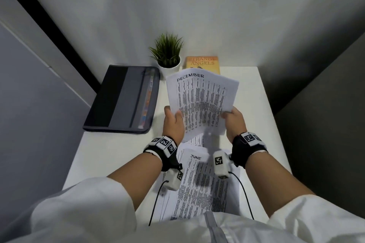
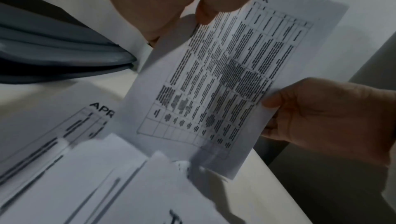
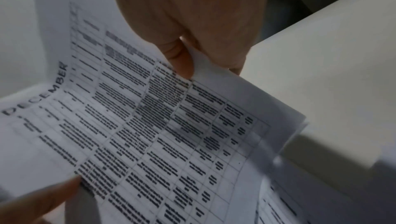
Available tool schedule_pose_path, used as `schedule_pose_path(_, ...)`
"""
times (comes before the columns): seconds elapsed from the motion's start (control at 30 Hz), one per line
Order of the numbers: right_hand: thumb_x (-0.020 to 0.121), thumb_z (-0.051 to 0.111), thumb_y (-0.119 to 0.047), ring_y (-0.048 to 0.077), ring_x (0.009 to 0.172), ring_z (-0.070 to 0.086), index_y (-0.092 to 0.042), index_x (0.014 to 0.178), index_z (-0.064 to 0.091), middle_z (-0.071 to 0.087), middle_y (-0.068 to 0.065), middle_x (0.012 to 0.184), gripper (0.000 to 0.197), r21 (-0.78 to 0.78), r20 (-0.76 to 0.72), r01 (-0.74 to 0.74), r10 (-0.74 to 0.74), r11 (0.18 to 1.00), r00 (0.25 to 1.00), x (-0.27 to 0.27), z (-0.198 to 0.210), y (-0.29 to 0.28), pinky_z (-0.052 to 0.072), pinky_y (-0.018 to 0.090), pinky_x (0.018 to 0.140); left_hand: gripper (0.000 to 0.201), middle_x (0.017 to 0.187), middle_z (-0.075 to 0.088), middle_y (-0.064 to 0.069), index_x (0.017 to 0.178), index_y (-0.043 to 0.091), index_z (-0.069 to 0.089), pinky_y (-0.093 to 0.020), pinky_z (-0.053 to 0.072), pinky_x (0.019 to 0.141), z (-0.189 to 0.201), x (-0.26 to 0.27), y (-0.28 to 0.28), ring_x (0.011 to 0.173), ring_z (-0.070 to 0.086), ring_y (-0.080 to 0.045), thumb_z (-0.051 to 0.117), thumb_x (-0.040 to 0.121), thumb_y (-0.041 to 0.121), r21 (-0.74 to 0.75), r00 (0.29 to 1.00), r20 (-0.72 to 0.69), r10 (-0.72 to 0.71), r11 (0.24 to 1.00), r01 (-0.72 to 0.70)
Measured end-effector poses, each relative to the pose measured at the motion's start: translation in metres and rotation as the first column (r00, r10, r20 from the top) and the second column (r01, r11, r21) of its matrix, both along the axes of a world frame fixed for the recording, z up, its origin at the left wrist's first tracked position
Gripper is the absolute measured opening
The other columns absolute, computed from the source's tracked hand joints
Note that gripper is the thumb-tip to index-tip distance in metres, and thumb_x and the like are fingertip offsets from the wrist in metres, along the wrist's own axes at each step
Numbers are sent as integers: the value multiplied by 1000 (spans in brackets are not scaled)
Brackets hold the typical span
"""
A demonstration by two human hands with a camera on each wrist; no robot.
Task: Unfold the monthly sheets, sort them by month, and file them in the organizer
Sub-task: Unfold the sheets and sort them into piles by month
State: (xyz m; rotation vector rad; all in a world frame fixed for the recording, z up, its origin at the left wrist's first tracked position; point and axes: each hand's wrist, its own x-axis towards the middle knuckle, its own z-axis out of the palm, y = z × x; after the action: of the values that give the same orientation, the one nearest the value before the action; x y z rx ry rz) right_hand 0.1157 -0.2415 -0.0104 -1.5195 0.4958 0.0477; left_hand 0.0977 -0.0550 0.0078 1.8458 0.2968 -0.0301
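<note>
Both hands grip one sheet | DECEMBER sheet [image 1: 201, 100] is pinched by left hand [image 1: 173, 122] and right hand [image 1: 235, 122] | JUNE sheet [image 1: 199, 183] is lying on white table [image 1: 110, 156]

I've got the DECEMBER sheet [image 1: 201, 100] raised off the table toward twelve o'clock, opened out but still bowed along its creases, its printed table facing me. The JUNE sheet [image 1: 199, 181] lies flat at six o'clock atop other printed sheets, one headed APR [image 2: 64, 126]. The dark grey organizer [image 1: 122, 98] lies closed and flat at ten o'clock.
</note>
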Motion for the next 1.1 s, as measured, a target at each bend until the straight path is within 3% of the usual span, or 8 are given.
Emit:
schedule_pose_path(0.1, 82, 53, -1, 27, 105, 54, -13, 108, 53, 58, 9, 113, 29, -4, -34, 56, -56, 998, 998, 3, -3, -10, 44, 39, 89, 35, 93, 49, 17, 134, 7, 31, -29, 38, 82, 14, 10, 3, 81, 53, 12, 35, 103, 25, 23, 999, 15, 28, 999, -28)
schedule_pose_path(0.23, 83, 69, -23, 28, 110, 53, -14, 144, 19, 44, 16, 129, 79, 20, -304, 66, -56, 998, 951, -6, -18, -21, 44, 41, 97, 50, 140, 46, -19, 141, 2, 28, -48, 36, 108, 37, 25, 10, 130, 43, -34, 36, 102, 34, 19, 997, -10, 71, 997, -70)
schedule_pose_path(0.4, 91, 62, -9, 27, 82, 58, -1, 89, 54, 57, 19, 91, 13, 492, -212, 18, 99, 870, 972, -23, -20, -9, 58, 32, 67, 54, 146, 42, -18, 145, 5, 27, -52, 35, 109, 41, 37, 3, 133, 41, -35, 40, 101, 34, -88, 993, -71, 95, 991, -101)
schedule_pose_path(0.57, 91, 61, -5, 14, 53, 49, -13, 70, 43, 48, 8, 67, 29, 359, -202, 245, -181, 901, 962, -24, -29, -46, 49, 22, 48, 50, 122, 52, -6, 133, 10, 36, -32, 47, 87, 14, 14, -10, 115, 53, -25, 60, 93, 29, -57, 978, -129, -162, 986, 156)
schedule_pose_path(0.7, 90, 61, -10, 16, 61, 54, -7, 73, 51, 58, 11, 78, 20, 157, -258, 423, -377, 892, 890, -23, -42, -93, 50, 22, 53, 79, 145, 29, 2, 143, 24, 29, -40, 27, 112, -40, -38, -7, 134, 32, -21, 70, 79, 44, 617, 768, -234, -597, 519, 591)
schedule_pose_path(0.8, 95, 54, -12, 13, 66, 53, -9, 81, 51, 52, 10, 94, 15, 36, -322, 435, -402, 899, 857, -26, -61, -118, 51, 21, 64, 96, 154, 15, 1, 147, 29, 18, -45, 19, 114, -70, -59, 2, 139, 18, -25, 73, 72, 51, 736, 633, -356, -687, 210, 643)
schedule_pose_path(0.93, 95, 54, -11, 19, 75, 58, 4, 128, 47, 55, 13, 107, 37, -6, -423, 447, -407, 894, 809, -28, -82, -127, 55, 29, 76, 104, 159, 3, 2, 150, 30, 5, -47, 18, 116, -92, -66, 18, 144, 9, -25, 73, 75, 53, 678, 581, -477, -660, 146, 721)
schedule_pose_path(1.1, 82, 62, -12, 29, 94, 65, -4, 95, 58, 73, 9, 91, 15, -94, -540, 424, -404, 901, 739, -26, -80, -118, 54, 39, 87, 104, 160, 0, 6, 151, 33, 4, -46, 17, 116, -103, -68, 34, 146, 7, -21, 70, 76, 57, 651, 592, -484, -645, 186, 736)
